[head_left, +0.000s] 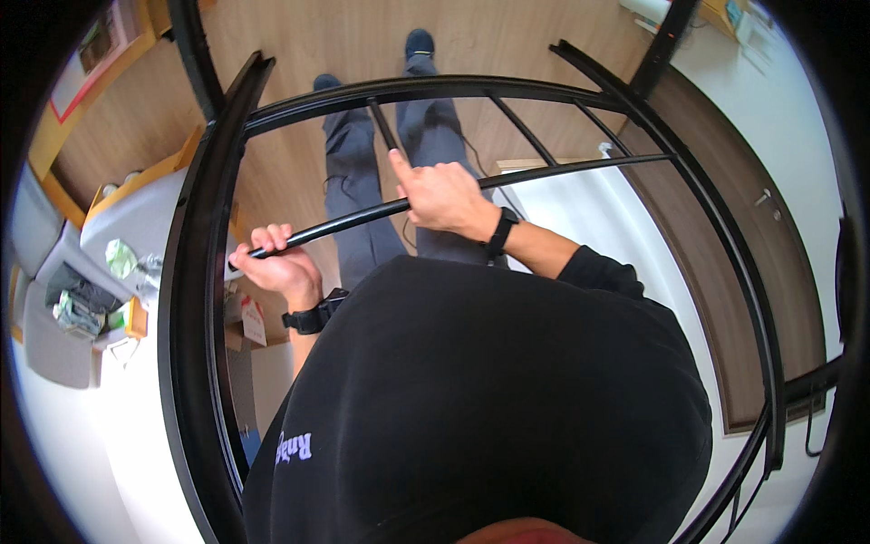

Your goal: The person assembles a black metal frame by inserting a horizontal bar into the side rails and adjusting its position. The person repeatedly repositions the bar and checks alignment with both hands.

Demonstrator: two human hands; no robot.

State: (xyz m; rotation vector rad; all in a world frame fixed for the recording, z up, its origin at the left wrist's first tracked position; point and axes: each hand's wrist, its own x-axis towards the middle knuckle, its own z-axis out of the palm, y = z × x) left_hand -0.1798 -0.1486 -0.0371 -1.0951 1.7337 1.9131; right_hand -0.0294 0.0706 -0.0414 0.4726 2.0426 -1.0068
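Note:
A long black metal bar (353, 219) slants across in front of me, its right end higher and meeting the right side rail of a black metal frame (435, 88). My left hand (288, 272) is closed around the bar's left end, close beside the left side rail (195, 299). Farther right, my right hand (444, 195) grips the middle of the bar from above. One of its fingers stretches out to the lower end of a short black rod (381, 122). More short rods (523, 130) run between the bar and the frame's far crosspiece.
Frame rails surround me on both sides. Beyond them are a brown door (752, 195) at right and a grey cushioned seat (54, 331) at left with packets on it. My legs (353, 181) stand on the wood-look floor (299, 41). A white surface (589, 213) lies below the bar.

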